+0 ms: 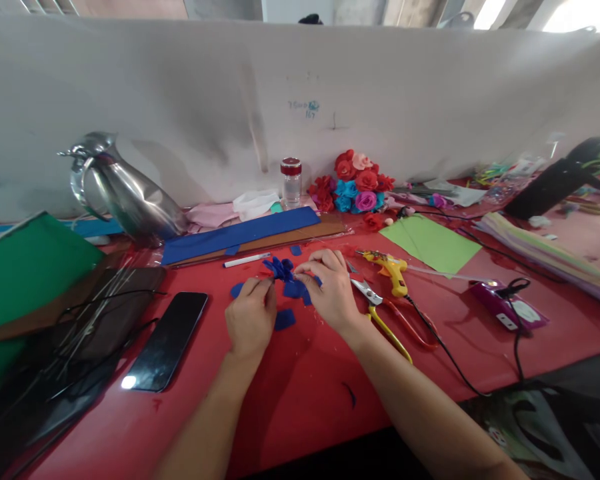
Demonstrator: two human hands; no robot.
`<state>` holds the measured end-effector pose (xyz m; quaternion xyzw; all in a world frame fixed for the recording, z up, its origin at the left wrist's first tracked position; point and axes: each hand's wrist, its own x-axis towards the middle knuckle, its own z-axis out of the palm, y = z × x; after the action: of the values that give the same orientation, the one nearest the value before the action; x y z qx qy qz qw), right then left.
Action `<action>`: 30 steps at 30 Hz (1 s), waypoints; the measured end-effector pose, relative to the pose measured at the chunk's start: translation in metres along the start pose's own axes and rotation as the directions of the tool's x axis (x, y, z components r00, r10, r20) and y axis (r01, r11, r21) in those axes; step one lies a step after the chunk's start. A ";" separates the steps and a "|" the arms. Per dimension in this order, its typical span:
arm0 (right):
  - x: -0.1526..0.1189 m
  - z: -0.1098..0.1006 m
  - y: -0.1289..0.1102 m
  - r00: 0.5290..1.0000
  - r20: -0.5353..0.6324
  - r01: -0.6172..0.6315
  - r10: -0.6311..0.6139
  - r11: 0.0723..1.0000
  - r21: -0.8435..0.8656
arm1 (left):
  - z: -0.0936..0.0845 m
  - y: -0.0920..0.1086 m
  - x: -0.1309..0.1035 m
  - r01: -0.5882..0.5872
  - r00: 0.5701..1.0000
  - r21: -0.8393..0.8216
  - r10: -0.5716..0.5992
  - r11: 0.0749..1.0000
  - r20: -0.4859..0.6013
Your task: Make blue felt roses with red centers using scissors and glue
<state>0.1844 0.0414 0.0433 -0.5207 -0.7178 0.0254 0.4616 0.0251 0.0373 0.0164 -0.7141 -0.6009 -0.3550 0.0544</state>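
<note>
A small dark-blue handmade flower is held up between my two hands over the red table. My left hand is closed, thumb and fingertips pinching the flower's lower left side; its stem is hidden. From the right, my right hand pinches a petal at the flower's edge. Beneath and around them lie several loose blue petal pieces, some partly covered by my fingers. Just right of my right hand are pliers or shears with red and yellow handles, and a yellow glue gun.
A phone lies left, a white pen ahead. Behind are a blue strip, a steel jug, a glass jar and a bunch of paper flowers. Green sheet and purple power box with cables stand right.
</note>
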 end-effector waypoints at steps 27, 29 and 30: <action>-0.001 -0.002 0.017 0.989 -0.067 -0.144 0.135 0.978 -0.148 | -0.018 -0.012 0.016 0.133 0.971 -0.235 -0.174 0.963 -0.162; -0.002 -0.001 0.016 0.991 -0.043 -0.136 0.130 0.972 -0.189 | -0.016 -0.008 0.013 0.112 0.977 -0.275 -0.156 0.955 -0.145; -0.003 0.000 0.015 0.991 -0.033 -0.134 0.130 0.971 -0.199 | -0.015 -0.005 0.012 0.101 0.979 -0.293 -0.147 0.951 -0.139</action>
<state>0.1950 0.0459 0.0340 -0.6114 -0.6757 -0.0215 0.4113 0.0140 0.0405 0.0327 -0.6445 -0.5812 -0.4962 -0.0235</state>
